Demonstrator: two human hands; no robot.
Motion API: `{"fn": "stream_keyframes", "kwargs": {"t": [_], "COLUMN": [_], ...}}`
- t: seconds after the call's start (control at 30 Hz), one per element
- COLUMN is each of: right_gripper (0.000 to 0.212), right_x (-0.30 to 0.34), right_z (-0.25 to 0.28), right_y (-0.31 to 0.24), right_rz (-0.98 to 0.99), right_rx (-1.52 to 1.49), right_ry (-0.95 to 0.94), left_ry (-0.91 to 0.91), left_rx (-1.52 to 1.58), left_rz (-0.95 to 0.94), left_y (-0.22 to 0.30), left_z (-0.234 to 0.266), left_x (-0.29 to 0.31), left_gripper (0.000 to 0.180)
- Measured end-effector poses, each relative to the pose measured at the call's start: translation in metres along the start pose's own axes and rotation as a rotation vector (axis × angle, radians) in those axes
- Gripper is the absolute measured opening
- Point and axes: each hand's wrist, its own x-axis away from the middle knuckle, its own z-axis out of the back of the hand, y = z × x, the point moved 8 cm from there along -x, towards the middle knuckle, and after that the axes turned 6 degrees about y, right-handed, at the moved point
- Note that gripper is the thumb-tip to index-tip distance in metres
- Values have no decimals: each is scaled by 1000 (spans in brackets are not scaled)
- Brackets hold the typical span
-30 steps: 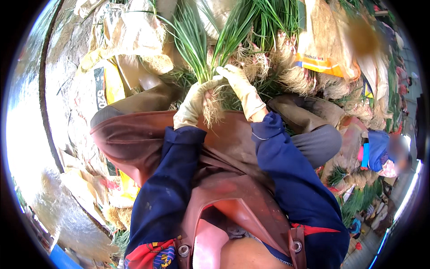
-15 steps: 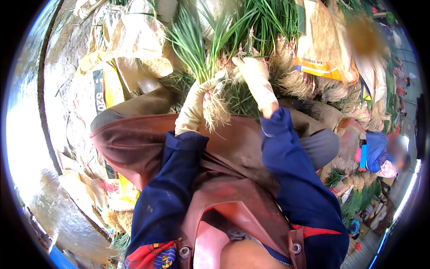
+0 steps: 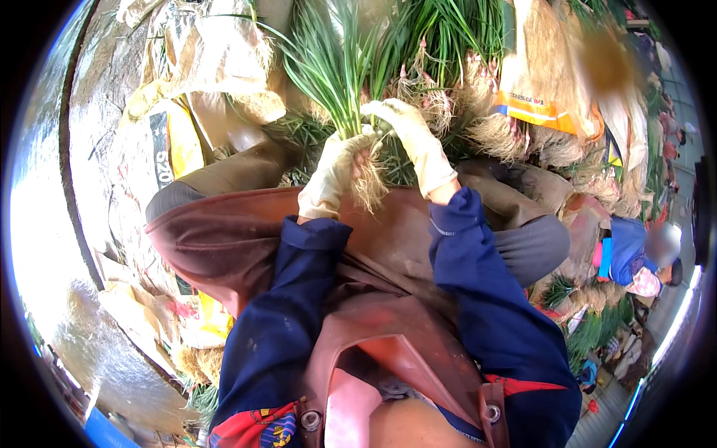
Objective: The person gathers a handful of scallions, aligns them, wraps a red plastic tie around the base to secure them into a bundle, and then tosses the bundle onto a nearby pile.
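Observation:
A bunch of spring onions stands upright in my gloved left hand, which is closed round its lower stems. Pale stringy roots hang below that hand, over my brown apron. My gloved right hand is at the right side of the bunch. Its fingers are bent in against the stems just above my left hand. Whatever they pinch is too small to make out. Behind my right hand lie more spring onions with pinkish bulbs and tangled roots.
Woven sacks lie at the far right and a pale sack at the far left. Root bundles stick out below the right sack. At the right edge sits another person in blue. Wet paving runs along the left.
My right hand has moved left and its fingers have come in to the stems. My left hand has shifted slightly right, still gripping the spring onions.

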Motion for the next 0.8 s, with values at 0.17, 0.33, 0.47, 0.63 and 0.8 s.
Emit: {"fn": "stream_keyframes", "kwargs": {"t": [0.17, 0.33, 0.47, 0.63, 0.8], "right_gripper": [13, 26, 21, 27, 23], "right_x": [-11, 2, 12, 0, 62], "right_z": [12, 25, 40, 33, -5], "right_y": [13, 9, -40, -10, -26], "right_rz": [203, 312, 409, 189, 553], "right_rx": [-147, 1227, 958, 1174, 825], "right_ry": [25, 135, 452, 250, -84], "left_ry": [-162, -404, -345, -94, -126], "left_rx": [147, 569, 677, 146, 38], "left_rz": [78, 52, 48, -28, 19], "left_y": [2, 26, 22, 7, 5], "left_z": [-16, -23, -14, 13, -2], "left_x": [10, 43, 31, -2, 5], "left_gripper": [21, 23, 20, 40, 34]}}
